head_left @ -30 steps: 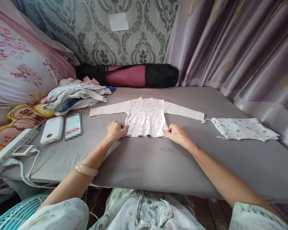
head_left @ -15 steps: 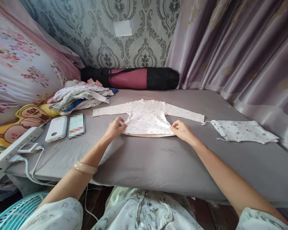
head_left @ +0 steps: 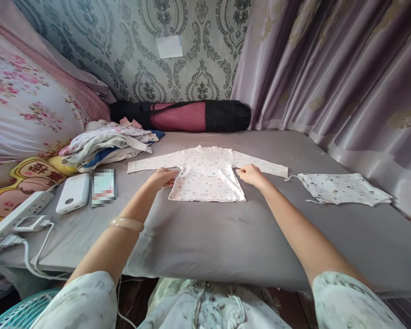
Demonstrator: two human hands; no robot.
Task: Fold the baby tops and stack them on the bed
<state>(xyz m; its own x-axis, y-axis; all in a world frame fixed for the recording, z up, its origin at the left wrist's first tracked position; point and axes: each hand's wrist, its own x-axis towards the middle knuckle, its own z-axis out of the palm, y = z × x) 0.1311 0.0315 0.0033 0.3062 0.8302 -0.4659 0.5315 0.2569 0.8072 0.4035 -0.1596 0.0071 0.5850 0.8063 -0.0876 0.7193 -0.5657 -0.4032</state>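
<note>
A small white long-sleeved shirt (head_left: 207, 176) with a faint print lies flat on the grey sheet. Its sleeves stretch out to both sides and its hem faces me. My left hand (head_left: 162, 177) is closed at the shirt's left side just below the armpit, fingertips pinching the edge. At the opposite side seam, also under the sleeve, the bent fingers of my right hand (head_left: 250, 175) pinch the fabric. Further right lies a folded white printed garment (head_left: 345, 188) with thin ties, apart from the right hand.
A pile of clothes (head_left: 106, 144) sits at the back left. Nearer are a white power bank (head_left: 72, 193), a blurred small packet (head_left: 103, 187) and a power strip (head_left: 18, 224) with cables. A black and red rolled bag (head_left: 180, 116) lies along the wall; curtains (head_left: 329, 68) hang at right.
Both hands have moved from the shirt's lower corners up to its sides under the sleeves. The hem now lies flatter and the body looks smoother. The view has shifted slightly.
</note>
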